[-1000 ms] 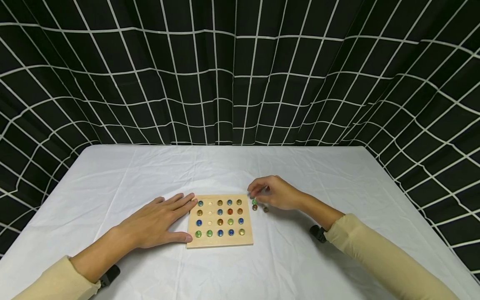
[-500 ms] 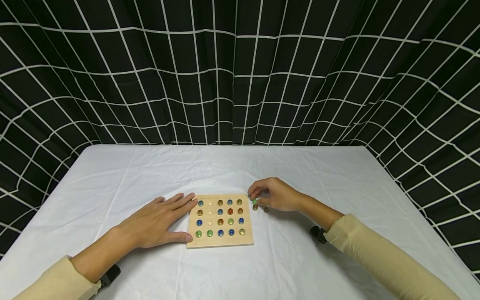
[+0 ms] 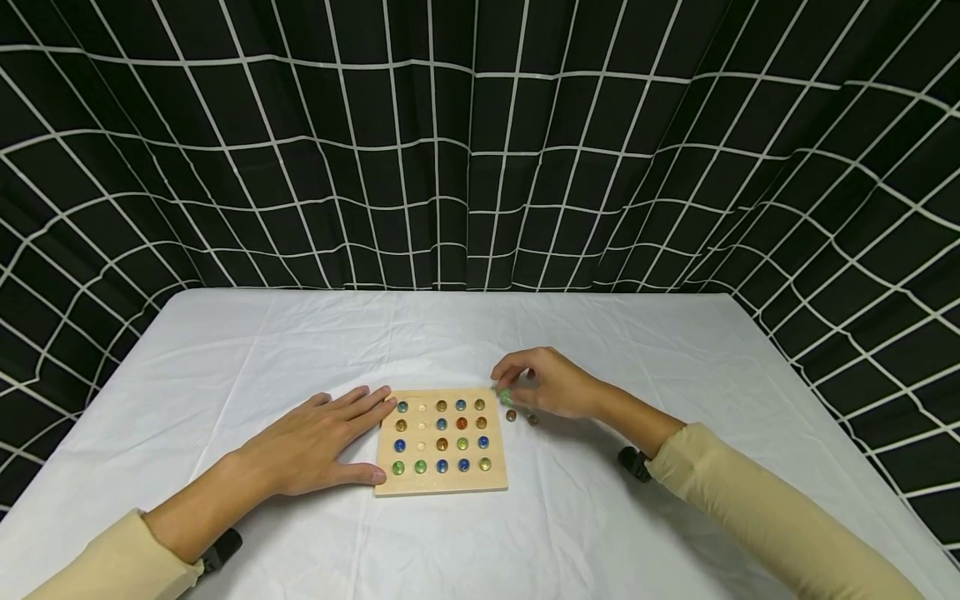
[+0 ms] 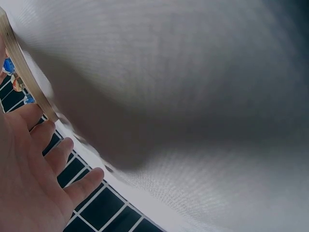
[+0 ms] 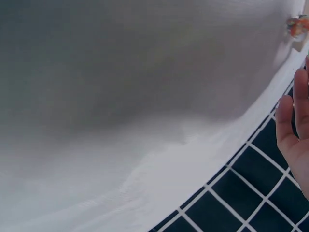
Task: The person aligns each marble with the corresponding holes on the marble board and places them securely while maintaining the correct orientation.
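A wooden board (image 3: 431,482) with rows of coloured glass marbles lies on the white cloth in the head view. Three bare hollows (image 3: 422,426) show in its second column; a green marble (image 3: 420,467) sits in that column's front hollow. My left hand (image 3: 322,442) lies flat, fingertips and thumb on the board's left edge. Just off the right edge, my right hand (image 3: 551,385) pinches a green marble (image 3: 506,397) between thumb and fingers. Under that hand, two brownish marbles (image 3: 511,415) rest on the cloth. In the left wrist view, the board's edge (image 4: 29,77) rises beside the fingers.
White cloth (image 3: 637,517) with creases covers the table. Behind and on both sides hangs a black curtain (image 3: 480,175) with a white grid. A dark wrist camera (image 3: 635,463) sits under my right wrist, another (image 3: 222,550) under my left.
My right hand has lifted slightly and shifted left, and the green marble has come off the cloth with it. The left hand stays put on the board.
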Tool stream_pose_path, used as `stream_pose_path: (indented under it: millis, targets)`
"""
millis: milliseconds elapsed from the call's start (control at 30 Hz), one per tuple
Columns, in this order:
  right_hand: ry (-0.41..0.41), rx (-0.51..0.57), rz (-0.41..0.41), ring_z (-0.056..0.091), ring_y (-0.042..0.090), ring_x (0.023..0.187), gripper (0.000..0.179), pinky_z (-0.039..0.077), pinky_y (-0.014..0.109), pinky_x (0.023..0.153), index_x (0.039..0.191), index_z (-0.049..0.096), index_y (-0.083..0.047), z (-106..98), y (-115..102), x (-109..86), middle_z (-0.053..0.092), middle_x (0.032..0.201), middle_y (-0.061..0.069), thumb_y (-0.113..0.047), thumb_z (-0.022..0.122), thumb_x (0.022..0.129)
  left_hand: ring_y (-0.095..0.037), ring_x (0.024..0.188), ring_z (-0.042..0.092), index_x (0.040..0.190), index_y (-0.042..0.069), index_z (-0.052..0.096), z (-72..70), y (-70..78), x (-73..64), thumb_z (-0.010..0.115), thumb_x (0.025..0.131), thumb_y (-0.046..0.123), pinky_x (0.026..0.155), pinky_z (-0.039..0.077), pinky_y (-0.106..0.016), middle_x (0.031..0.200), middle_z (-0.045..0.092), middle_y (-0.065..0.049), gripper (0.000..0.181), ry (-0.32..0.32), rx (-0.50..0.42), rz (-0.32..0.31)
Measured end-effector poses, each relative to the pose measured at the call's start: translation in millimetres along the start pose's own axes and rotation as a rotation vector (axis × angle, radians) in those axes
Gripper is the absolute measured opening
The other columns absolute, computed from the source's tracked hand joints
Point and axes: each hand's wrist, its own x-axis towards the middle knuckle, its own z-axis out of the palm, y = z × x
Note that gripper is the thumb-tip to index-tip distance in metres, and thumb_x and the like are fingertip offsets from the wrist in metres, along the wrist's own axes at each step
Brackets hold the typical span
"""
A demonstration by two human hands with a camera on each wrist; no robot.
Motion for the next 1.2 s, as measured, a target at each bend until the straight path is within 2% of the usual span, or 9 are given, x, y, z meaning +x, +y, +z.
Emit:
stream_pose_path:
  millis: [300, 467, 700, 900, 1200]
  targets:
    - [0.016, 0.004, -0.05, 0.063, 0.014, 0.09, 0.024, 0.048, 0.043, 0.084, 0.107, 0.065, -0.009, 1.3, -19.7, 11.7, 0.069, 0.091, -0.003, -0.004, 0.067, 0.083, -0.023, 0.141, 0.029, 0.149, 0.027, 0.024, 0.0, 0.2, -0.2, 0.034, 0.078, 0.08, 0.104, 0.031, -0.056, 0.154, 0.026, 0.006, 0.089, -0.002, -0.001, -0.002]
    - [0.004, 0.019, -0.053, 0.063, 0.011, 0.09, 0.024, 0.048, 0.041, 0.085, 0.107, 0.065, -0.01, 8.8, -28.9, 19.3, 0.069, 0.091, -0.005, -0.006, 0.067, 0.083, -0.023, 0.141, 0.028, 0.149, 0.028, 0.024, 0.1, 0.3, 0.0, 0.034, 0.078, 0.08, 0.104, 0.031, -0.056, 0.154, 0.026, 0.006, 0.089, -0.008, -0.007, -0.006]
    - [-0.045, 0.046, -0.061, 0.061, 0.006, 0.089, 0.025, 0.049, 0.035, 0.084, 0.107, 0.066, -0.011, 23.1, -42.5, 29.3, 0.069, 0.092, -0.004, -0.004, 0.067, 0.083, -0.022, 0.141, 0.028, 0.148, 0.028, 0.025, 0.0, 0.8, -0.2, 0.035, 0.078, 0.08, 0.104, 0.031, -0.055, 0.154, 0.026, 0.007, 0.088, -0.006, -0.013, -0.009]
    - [-0.103, 0.065, -0.104, 0.061, 0.004, 0.088, 0.024, 0.052, 0.027, 0.081, 0.106, 0.066, -0.012, 36.8, -54.9, 37.3, 0.068, 0.093, -0.003, -0.003, 0.066, 0.084, -0.021, 0.14, 0.029, 0.148, 0.027, 0.025, -0.2, 0.3, -0.4, 0.035, 0.078, 0.08, 0.104, 0.031, -0.055, 0.154, 0.026, 0.007, 0.088, -0.005, -0.013, -0.01]
    - [-0.157, 0.033, -0.168, 0.06, 0.003, 0.086, 0.023, 0.052, 0.025, 0.081, 0.107, 0.065, -0.012, 49.2, -70.7, 40.6, 0.068, 0.094, -0.004, -0.006, 0.067, 0.084, -0.021, 0.141, 0.027, 0.148, 0.028, 0.025, 0.9, -1.9, -0.3, 0.035, 0.078, 0.08, 0.105, 0.031, -0.056, 0.154, 0.024, 0.008, 0.088, -0.01, -0.018, -0.011]
